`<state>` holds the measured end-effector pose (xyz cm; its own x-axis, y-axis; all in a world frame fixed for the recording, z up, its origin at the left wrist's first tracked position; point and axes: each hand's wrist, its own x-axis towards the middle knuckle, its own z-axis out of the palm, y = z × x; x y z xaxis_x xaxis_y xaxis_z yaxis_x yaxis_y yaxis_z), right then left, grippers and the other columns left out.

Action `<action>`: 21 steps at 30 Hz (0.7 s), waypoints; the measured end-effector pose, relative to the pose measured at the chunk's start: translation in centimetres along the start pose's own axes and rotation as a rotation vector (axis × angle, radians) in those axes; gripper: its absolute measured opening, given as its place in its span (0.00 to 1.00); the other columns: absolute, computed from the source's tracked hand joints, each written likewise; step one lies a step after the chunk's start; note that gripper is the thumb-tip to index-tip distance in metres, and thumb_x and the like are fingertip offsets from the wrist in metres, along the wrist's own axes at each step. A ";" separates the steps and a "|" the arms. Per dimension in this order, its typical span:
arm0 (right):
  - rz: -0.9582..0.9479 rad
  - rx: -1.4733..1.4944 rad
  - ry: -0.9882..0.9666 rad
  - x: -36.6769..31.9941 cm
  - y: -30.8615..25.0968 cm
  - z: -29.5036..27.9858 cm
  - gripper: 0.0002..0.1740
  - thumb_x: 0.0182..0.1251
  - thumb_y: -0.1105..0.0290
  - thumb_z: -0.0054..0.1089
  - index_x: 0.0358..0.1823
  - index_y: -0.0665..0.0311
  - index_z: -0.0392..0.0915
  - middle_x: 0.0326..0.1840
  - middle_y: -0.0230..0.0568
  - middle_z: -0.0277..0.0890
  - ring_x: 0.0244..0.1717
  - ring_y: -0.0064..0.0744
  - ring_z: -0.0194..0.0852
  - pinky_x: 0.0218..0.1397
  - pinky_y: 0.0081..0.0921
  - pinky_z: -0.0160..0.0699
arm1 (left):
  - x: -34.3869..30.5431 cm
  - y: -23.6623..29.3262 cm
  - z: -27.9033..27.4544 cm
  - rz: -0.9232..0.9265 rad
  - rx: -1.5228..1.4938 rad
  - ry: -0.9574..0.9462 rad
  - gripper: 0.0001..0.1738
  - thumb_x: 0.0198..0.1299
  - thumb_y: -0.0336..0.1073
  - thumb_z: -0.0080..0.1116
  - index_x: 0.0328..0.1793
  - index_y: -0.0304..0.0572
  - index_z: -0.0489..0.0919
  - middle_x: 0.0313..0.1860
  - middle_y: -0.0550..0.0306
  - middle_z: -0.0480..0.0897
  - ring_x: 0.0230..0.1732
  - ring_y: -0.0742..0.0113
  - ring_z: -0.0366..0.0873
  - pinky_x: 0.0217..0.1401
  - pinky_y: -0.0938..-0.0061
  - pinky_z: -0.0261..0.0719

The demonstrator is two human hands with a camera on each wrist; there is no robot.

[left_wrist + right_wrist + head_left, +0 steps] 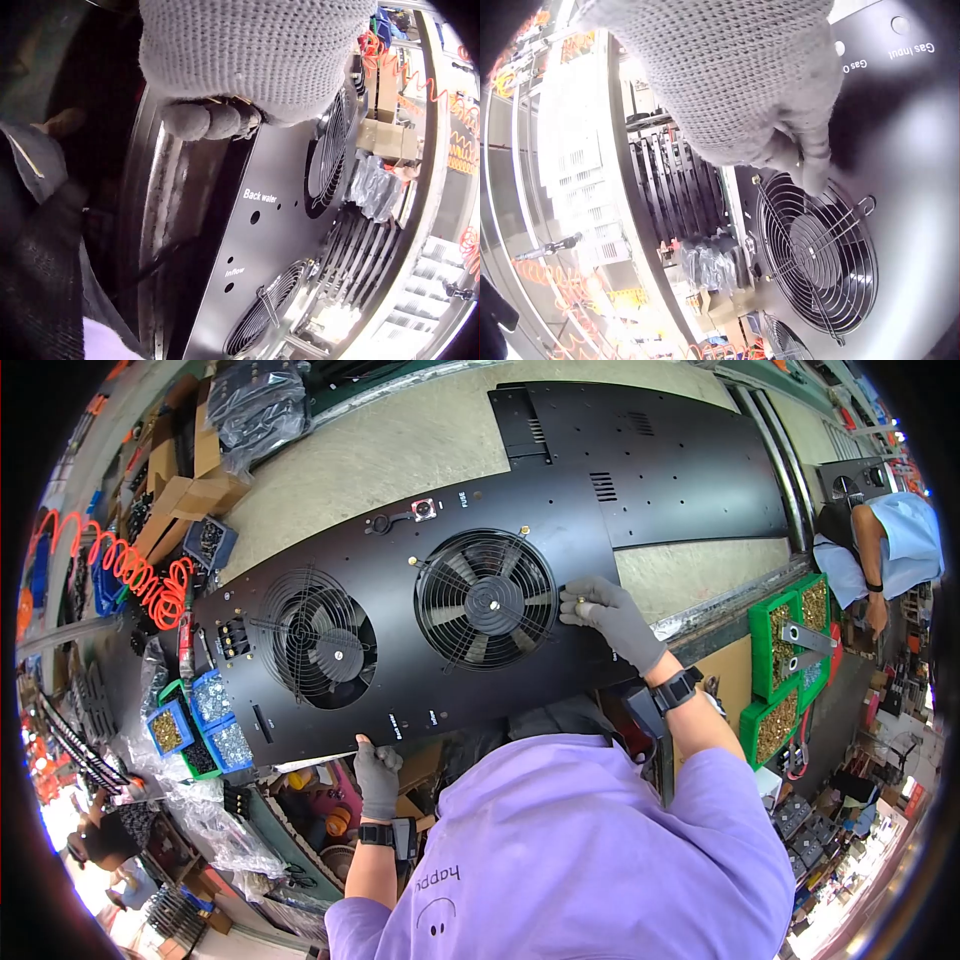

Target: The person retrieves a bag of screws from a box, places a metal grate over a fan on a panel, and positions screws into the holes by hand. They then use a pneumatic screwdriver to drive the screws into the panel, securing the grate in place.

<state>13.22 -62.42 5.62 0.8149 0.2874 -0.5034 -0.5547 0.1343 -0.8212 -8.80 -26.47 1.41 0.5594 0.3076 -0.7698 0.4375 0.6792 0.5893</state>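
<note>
My gloved right hand [612, 622] is over the right rim of the right-hand fan guard [487, 600], pinching a small brass-coloured screw [799, 163] between thumb and finger. The guard is a round black wire grille over a fan on a large black metal panel [400, 690]. Brass screws stand in two of its mounting loops, one screw [525, 530] at the upper right. My gloved left hand [378, 778] is at the panel's near edge, its fingers curled. Thin brass-coloured screws [241, 98] peek out between those fingers and the palm, mostly hidden.
A second fan guard [315, 640] sits on the panel's left. Blue bins [222, 722] of small hardware stand at the left end, green bins [772, 725] at the right. A red coiled air hose [160, 595] hangs at the left. Another person's arm [868, 550] is at the far right.
</note>
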 end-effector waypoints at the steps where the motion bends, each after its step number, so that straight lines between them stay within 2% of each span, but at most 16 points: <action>1: -0.001 0.000 -0.005 -0.2 -0.2 0.2 0.18 0.60 0.79 0.47 0.52 0.75 0.67 0.46 0.46 0.70 0.45 0.28 0.71 0.49 0.23 0.76 | -0.1 -0.1 0.2 -0.007 -0.006 0.020 0.21 0.66 0.54 0.43 0.25 0.52 0.64 0.15 0.68 0.62 0.15 0.75 0.55 0.21 0.78 0.55; 3: 0.071 -0.065 0.009 -0.5 -0.8 0.5 0.15 0.62 0.77 0.49 0.50 0.75 0.68 0.41 0.43 0.72 0.38 0.26 0.74 0.42 0.22 0.79 | -0.2 -0.2 0.2 -0.013 -0.011 0.043 0.21 0.66 0.55 0.43 0.24 0.52 0.64 0.15 0.68 0.62 0.15 0.75 0.55 0.21 0.78 0.55; 4: 0.072 -0.065 0.007 -0.6 -1.0 0.6 0.15 0.62 0.77 0.49 0.50 0.75 0.68 0.41 0.43 0.72 0.38 0.26 0.74 0.42 0.22 0.79 | -0.1 -0.5 0.0 -0.029 -0.036 0.054 0.21 0.66 0.55 0.43 0.24 0.52 0.64 0.15 0.67 0.62 0.15 0.75 0.55 0.21 0.78 0.55; 6: 0.088 -0.312 -0.006 -0.7 -1.2 0.6 0.13 0.62 0.75 0.50 0.47 0.73 0.71 0.35 0.39 0.74 0.30 0.24 0.75 0.35 0.22 0.78 | -0.2 -0.6 0.1 -0.047 -0.060 0.065 0.21 0.66 0.55 0.43 0.25 0.52 0.64 0.15 0.67 0.62 0.15 0.75 0.55 0.21 0.78 0.55; 7: 0.090 -0.312 -0.005 -0.6 -0.6 0.2 0.13 0.62 0.75 0.50 0.47 0.73 0.71 0.35 0.39 0.74 0.30 0.24 0.75 0.35 0.22 0.78 | -0.3 -0.6 0.3 -0.048 -0.047 0.064 0.21 0.66 0.55 0.43 0.25 0.52 0.64 0.15 0.67 0.62 0.15 0.75 0.55 0.21 0.77 0.55; 9: -0.063 -0.436 -0.005 -0.3 0.7 -0.1 0.11 0.63 0.73 0.51 0.46 0.69 0.73 0.31 0.38 0.75 0.25 0.20 0.73 0.30 0.21 0.76 | -0.5 -0.7 0.3 -0.056 -0.034 0.061 0.21 0.66 0.55 0.43 0.25 0.52 0.65 0.15 0.67 0.62 0.15 0.75 0.55 0.21 0.77 0.55; 10: -0.060 -0.438 -0.001 -0.4 0.9 -0.2 0.11 0.63 0.73 0.51 0.46 0.69 0.73 0.31 0.38 0.75 0.25 0.20 0.73 0.30 0.21 0.76 | -0.5 -0.9 0.3 -0.040 -0.031 0.056 0.21 0.66 0.55 0.43 0.26 0.52 0.65 0.15 0.67 0.62 0.15 0.75 0.55 0.21 0.77 0.55; 12: 0.084 -0.688 0.007 -1.0 -0.1 1.0 0.11 0.61 0.73 0.53 0.45 0.66 0.73 0.33 0.42 0.75 0.28 0.26 0.75 0.33 0.24 0.75 | -0.5 -1.0 0.1 -0.027 -0.027 0.052 0.21 0.66 0.55 0.42 0.26 0.52 0.65 0.15 0.67 0.62 0.15 0.75 0.54 0.21 0.77 0.55; 13: 0.086 -0.689 0.008 -1.2 0.3 1.0 0.11 0.61 0.73 0.53 0.45 0.66 0.73 0.33 0.42 0.75 0.28 0.26 0.75 0.33 0.24 0.75 | -0.5 -1.0 0.0 -0.023 -0.023 0.018 0.21 0.66 0.55 0.42 0.26 0.52 0.66 0.15 0.68 0.62 0.15 0.75 0.54 0.21 0.77 0.55; 15: -0.239 -0.959 -0.021 -1.4 1.2 1.0 0.11 0.59 0.72 0.55 0.44 0.66 0.73 0.34 0.45 0.76 0.34 0.36 0.76 0.39 0.28 0.74 | -0.5 -0.9 -0.1 -0.019 -0.018 -0.015 0.21 0.66 0.55 0.42 0.26 0.52 0.66 0.15 0.68 0.62 0.15 0.75 0.54 0.21 0.77 0.55; 16: -0.238 -0.958 -0.021 -1.7 1.2 1.2 0.11 0.59 0.72 0.55 0.44 0.66 0.73 0.34 0.45 0.76 0.34 0.36 0.76 0.39 0.28 0.74 | -0.5 -0.9 0.0 -0.024 -0.025 0.005 0.21 0.66 0.55 0.42 0.26 0.52 0.66 0.15 0.68 0.62 0.15 0.75 0.54 0.21 0.77 0.55; 18: -0.206 -0.994 -0.019 -1.9 1.0 1.6 0.12 0.58 0.72 0.57 0.44 0.66 0.73 0.37 0.47 0.76 0.40 0.45 0.74 0.44 0.32 0.72 | -0.5 -0.8 0.1 -0.029 -0.030 0.025 0.21 0.66 0.55 0.42 0.25 0.51 0.66 0.15 0.68 0.62 0.15 0.74 0.54 0.21 0.77 0.55; 19: -0.207 -0.992 -0.020 -1.8 1.3 1.6 0.12 0.58 0.72 0.57 0.44 0.66 0.73 0.37 0.47 0.76 0.40 0.45 0.74 0.44 0.32 0.72 | -0.4 -0.8 0.0 -0.045 -0.044 0.045 0.21 0.66 0.55 0.42 0.25 0.51 0.66 0.15 0.68 0.62 0.15 0.74 0.54 0.21 0.77 0.55; 21: -0.225 -0.869 0.049 -1.4 1.9 1.7 0.12 0.59 0.72 0.56 0.44 0.66 0.73 0.33 0.43 0.76 0.34 0.36 0.76 0.40 0.28 0.73 | -0.4 -0.8 -0.3 -0.058 -0.058 0.067 0.21 0.66 0.54 0.43 0.25 0.52 0.66 0.15 0.68 0.62 0.15 0.74 0.54 0.21 0.77 0.55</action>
<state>10.79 -60.97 5.20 0.9059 0.2977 -0.3011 -0.0742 -0.5884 -0.8051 -9.55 -26.94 1.22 0.4852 0.3092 -0.8179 0.4252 0.7339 0.5297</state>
